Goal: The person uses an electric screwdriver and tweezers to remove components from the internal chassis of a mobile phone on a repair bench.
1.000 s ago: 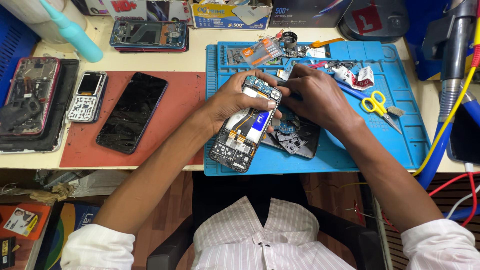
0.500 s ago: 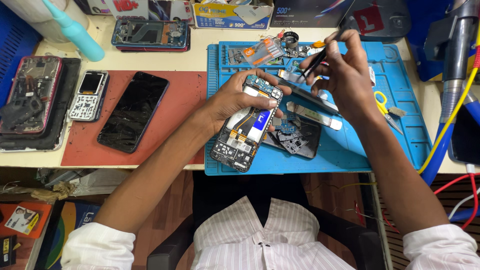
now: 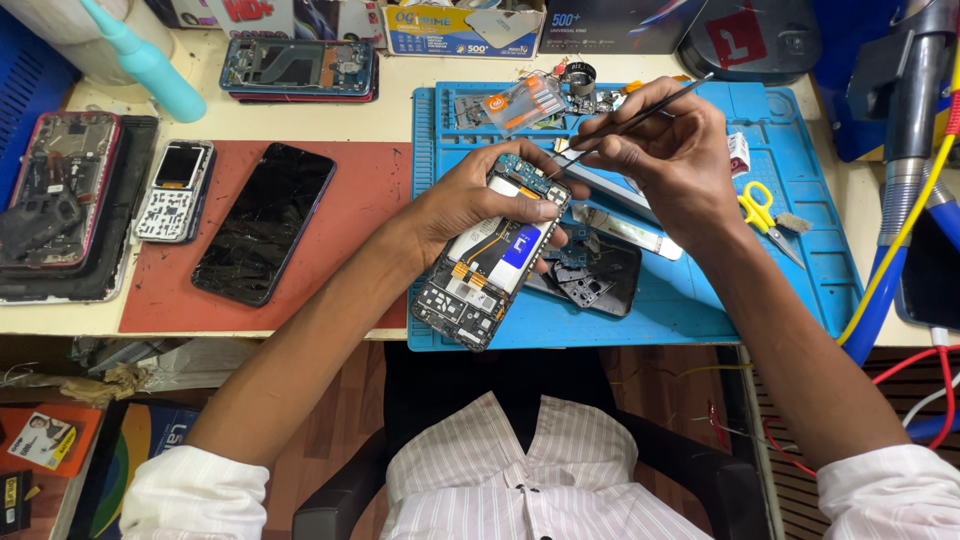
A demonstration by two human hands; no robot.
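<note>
The left hand is closed around an opened phone with its back cover off, fingers curled over the upper end and thumb on the near side. The phone's long axis runs on a slant: its upper end points up and to the right, toward the right hand, and its lower end points down and to the left, toward the person's chest. It hangs just above the blue mat, over the mat's near left part.

The right hand sits just right of the phone's upper end, fingers pinched shut on thin tweezers. The tweezers slant down to the left, their tips close to the phone's top edge.

Below the right hand lies a dark phone cover. Right of that hand lie yellow scissors. Well left of the left hand, a black phone lies on a red mat.
</note>
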